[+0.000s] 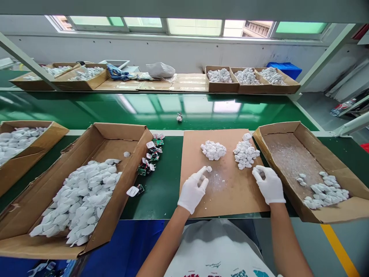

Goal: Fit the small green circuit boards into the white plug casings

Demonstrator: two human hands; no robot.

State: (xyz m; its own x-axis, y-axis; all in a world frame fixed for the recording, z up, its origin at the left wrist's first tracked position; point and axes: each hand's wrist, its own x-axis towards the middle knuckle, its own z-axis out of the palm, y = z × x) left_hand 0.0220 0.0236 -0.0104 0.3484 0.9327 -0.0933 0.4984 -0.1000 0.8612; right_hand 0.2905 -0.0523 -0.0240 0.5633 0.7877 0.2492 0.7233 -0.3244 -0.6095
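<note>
Left hand [192, 191]: gloved, half closed, palm down; cannot tell if it holds anything. A white chunk [209, 169] sits just beside it at 1 o'clock.
Right hand [269, 184]: gloved, curled, palm down; cannot tell if it grips anything.
12 o'clock: two white piles [213, 150] [245, 154] on a cardboard sheet [245, 202].
3 o'clock: right box [291, 154], chunks heaped inside.
9 o'clock: circuit boards [151, 159], then a long box [121, 132] of white shells [80, 200].

Green tabletop [152, 204], near section: cardboard sheet [225, 204] at centre, lying between two open cardboard trays [115, 132] [340, 204]. Green circuit boards [152, 156] lie just beside the left tray's right wall. Green conveyor belt [86, 109] beyond: one small white part [179, 117] on it.
</note>
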